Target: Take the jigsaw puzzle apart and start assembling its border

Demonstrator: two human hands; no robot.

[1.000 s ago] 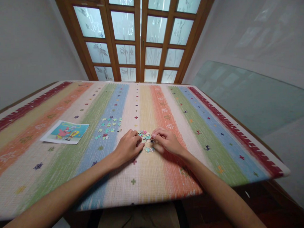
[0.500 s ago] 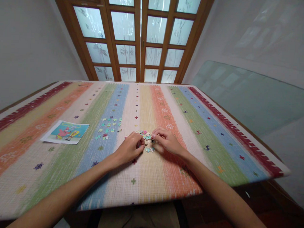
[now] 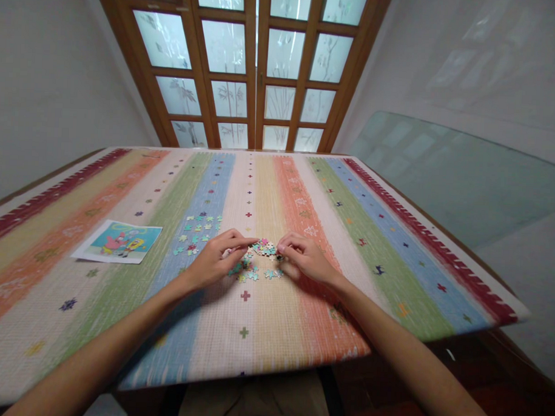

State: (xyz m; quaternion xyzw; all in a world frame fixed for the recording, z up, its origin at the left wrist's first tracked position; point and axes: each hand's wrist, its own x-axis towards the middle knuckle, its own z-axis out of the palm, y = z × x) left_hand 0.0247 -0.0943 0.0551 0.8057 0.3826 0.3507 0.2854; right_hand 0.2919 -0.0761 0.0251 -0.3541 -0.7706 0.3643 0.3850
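Evidently the middle of the table is kept for the handwork, with the heap of puzzle pieces [image 3: 264, 250] lying between the two hands, where each can reach it. The left hand [image 3: 216, 258] is loosely spread: its forefinger stretches out to the near side of the heap, thumb apart, and no piece shows pinched between them. More loose pieces [image 3: 251, 274] lie just under and beside its fingers, on the side nearer the body. The right hand [image 3: 307, 257] has thumb and fingertips drawn together at the heap's right edge, perhaps to steady it or to pick. A small dark bit shows right by those tips, but I cannot tell whether it is gripped. A small cluster [image 3: 273, 273] sits just below the heap, between the hands.

Farther out and left of the left hand, spaced rows of pieces [image 3: 198, 227] are set apart, probably so that each can be seen singly. Farther left again lies a printed picture [image 3: 121, 241], face up, likely placed there for glancing at without blocking either hand.
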